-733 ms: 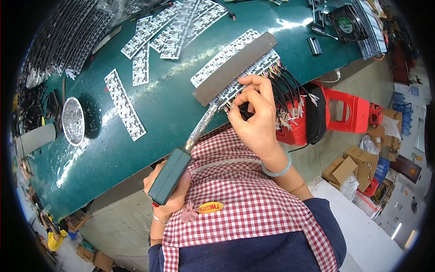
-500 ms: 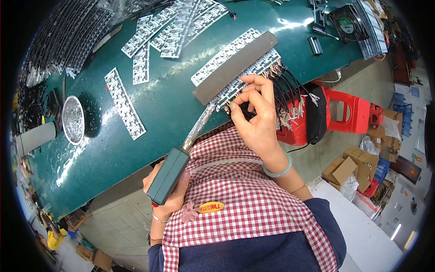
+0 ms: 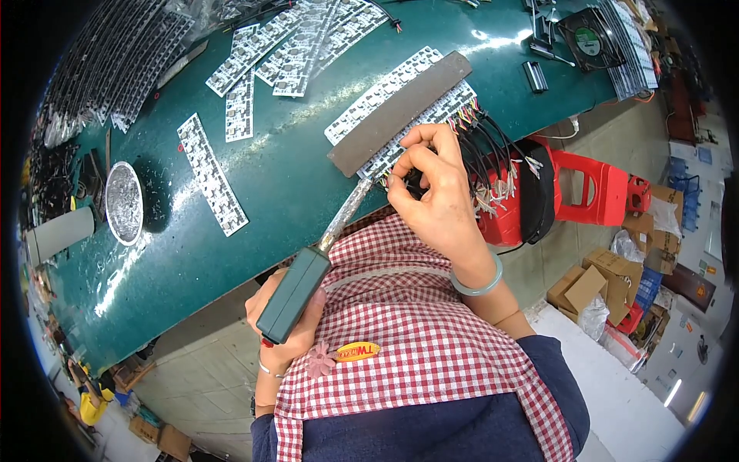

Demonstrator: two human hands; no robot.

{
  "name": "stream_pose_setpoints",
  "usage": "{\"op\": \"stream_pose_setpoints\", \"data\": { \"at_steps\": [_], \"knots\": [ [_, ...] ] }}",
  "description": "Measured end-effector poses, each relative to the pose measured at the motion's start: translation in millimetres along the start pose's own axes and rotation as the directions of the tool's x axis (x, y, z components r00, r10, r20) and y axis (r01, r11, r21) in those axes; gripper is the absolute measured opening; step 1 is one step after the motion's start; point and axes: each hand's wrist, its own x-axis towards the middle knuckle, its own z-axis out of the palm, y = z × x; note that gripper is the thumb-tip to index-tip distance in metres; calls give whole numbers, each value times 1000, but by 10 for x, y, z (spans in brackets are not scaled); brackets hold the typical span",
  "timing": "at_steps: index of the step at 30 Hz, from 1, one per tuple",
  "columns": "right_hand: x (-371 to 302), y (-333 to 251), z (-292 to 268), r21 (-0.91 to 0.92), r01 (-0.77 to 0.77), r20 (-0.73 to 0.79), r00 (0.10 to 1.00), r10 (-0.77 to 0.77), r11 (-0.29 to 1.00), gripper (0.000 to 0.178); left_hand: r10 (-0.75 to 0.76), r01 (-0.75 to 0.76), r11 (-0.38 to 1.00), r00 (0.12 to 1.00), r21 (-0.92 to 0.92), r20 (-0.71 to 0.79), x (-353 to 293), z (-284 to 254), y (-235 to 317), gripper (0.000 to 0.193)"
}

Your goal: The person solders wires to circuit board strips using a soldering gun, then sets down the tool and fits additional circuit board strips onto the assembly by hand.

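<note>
My left hand (image 3: 289, 323) grips the green-handled soldering iron (image 3: 296, 292), its shaft angling up-right toward the white circuit strip (image 3: 431, 123), where my right hand (image 3: 435, 192) pinches thin wires (image 3: 493, 146).

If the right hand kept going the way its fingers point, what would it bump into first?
Most likely the white circuit strip under the long grey bar. The right hand points up-left across the green table, fingertips almost on that strip already. Depth is hard to judge.
</note>
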Motion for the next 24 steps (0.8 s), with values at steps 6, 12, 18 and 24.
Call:
{"op": "stream_pose_setpoints", "data": {
  "at_steps": [6, 12, 18, 24],
  "knots": [
    [1, -16, 9, -8, -2, 8, 1000, 2, 1000, 12, 7, -6, 1000, 998, -23, 56, 77, 3, 28, 23],
    [2, -5, 4, -25, 20, 14, 1000, -19, 999, 13, -31, 29, 999, 992, 17, 125, 135, -23, 69, 19],
    [5, -10, 1, -28, 24, 16, 1000, -23, 999, 13, -13, 6, 999, 990, 53, 141, 161, -33, 99, 18],
    [0, -5, 4, -24, 27, 18, 999, -26, 999, 13, 15, -22, 998, 992, 59, 126, 159, -36, 91, 20]
  ]
}}
